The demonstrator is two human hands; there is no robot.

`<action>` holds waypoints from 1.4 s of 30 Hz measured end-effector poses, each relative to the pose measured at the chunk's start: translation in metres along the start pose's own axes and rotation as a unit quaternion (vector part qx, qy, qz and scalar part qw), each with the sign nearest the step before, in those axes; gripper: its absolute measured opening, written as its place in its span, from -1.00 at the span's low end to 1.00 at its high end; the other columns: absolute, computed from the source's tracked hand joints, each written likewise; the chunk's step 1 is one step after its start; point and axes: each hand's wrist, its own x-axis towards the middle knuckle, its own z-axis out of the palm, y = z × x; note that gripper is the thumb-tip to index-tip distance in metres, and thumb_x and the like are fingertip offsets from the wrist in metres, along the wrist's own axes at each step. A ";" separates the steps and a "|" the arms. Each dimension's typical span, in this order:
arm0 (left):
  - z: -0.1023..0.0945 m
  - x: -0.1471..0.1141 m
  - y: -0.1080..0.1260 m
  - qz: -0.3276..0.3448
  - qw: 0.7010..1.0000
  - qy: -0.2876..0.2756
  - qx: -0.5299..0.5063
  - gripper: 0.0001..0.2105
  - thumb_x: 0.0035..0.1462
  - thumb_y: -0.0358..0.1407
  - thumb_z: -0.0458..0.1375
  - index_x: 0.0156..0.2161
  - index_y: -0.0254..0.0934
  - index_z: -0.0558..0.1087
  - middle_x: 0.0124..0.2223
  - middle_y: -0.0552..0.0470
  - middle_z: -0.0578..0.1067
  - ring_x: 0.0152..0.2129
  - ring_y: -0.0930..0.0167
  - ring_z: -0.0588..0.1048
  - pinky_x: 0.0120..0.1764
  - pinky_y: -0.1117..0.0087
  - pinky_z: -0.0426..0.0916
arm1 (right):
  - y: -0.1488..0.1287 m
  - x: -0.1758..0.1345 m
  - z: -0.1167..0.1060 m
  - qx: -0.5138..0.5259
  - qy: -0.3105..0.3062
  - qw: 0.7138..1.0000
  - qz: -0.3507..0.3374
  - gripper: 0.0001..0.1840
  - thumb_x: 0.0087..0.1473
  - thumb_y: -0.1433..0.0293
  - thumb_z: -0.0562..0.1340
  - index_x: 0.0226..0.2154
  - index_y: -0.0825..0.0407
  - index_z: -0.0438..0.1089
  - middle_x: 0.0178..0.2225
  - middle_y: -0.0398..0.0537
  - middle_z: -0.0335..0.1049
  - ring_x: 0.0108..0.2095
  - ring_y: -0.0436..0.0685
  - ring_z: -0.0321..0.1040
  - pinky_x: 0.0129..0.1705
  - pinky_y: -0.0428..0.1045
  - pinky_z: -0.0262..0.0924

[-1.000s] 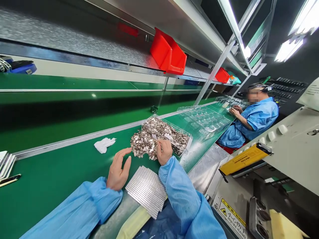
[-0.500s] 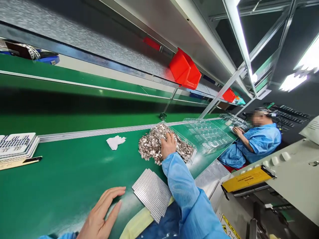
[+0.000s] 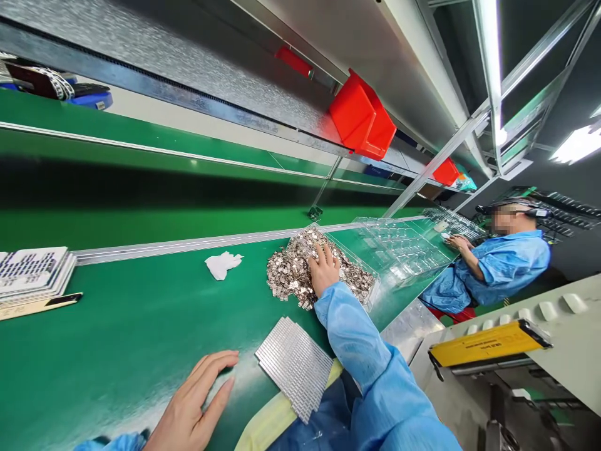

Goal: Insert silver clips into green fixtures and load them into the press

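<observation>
A heap of small shiny metal pieces [image 3: 293, 266] spills out of a clear plastic tray [image 3: 373, 288] onto the green bench. My right hand [image 3: 325, 269] rests on the heap with fingers spread, and its fingertips touch the pieces; whether any piece is under them is hidden. Closer to me, a block of silvery metal pieces in tight rows [image 3: 295, 366] lies at the bench edge, partly over a yellow strip [image 3: 267, 423]. Left of that block, my left hand [image 3: 195, 401] is held low over the bench, fingers apart and nothing in it.
A crumpled white cloth [image 3: 223, 265] lies left of the heap. Clear empty-looking blister trays [image 3: 404, 250] stand beyond it. Stacked white boards [image 3: 32, 275] sit at far left. Red bins [image 3: 361, 119] stand on the overhead shelf. A co-worker in blue [image 3: 511, 266] sits at right.
The view has shifted a little, so bench things appear slightly farther right. My right hand stays on the heap, its fingers a little more spread. My left hand has hardly moved.
</observation>
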 end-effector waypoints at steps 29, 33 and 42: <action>0.006 -0.019 0.009 0.190 0.958 -0.052 0.206 -0.75 0.20 -0.14 0.10 -0.06 -0.14 0.43 0.02 -0.06 0.53 -0.10 0.26 0.54 -0.21 0.28 0.55 | 0.083 -0.008 -0.034 0.218 -0.161 0.956 0.109 -0.76 0.17 0.41 0.30 -0.08 -0.07 0.53 -0.27 -0.14 0.52 -0.28 0.13 0.46 -0.15 -0.09 0.31; 0.004 -0.017 0.011 0.193 0.958 -0.052 0.204 -0.76 0.19 -0.16 0.11 -0.06 -0.13 0.44 0.02 -0.05 0.54 -0.10 0.27 0.54 -0.20 0.30 0.55 | 0.083 -0.002 -0.039 0.207 -0.189 0.954 0.106 -0.75 0.17 0.41 0.31 -0.06 -0.07 0.52 -0.29 -0.15 0.52 -0.28 0.12 0.46 -0.16 -0.10 0.30; -0.001 -0.013 0.017 0.192 0.957 -0.044 0.212 -0.78 0.19 -0.15 0.10 -0.09 -0.13 0.44 -0.01 -0.03 0.56 -0.14 0.29 0.56 -0.24 0.35 0.56 | 0.074 0.003 -0.047 0.127 -0.148 0.967 0.166 -0.59 0.20 0.52 0.15 0.07 -0.04 0.43 -0.30 -0.04 0.51 -0.27 0.18 0.44 -0.19 -0.07 0.28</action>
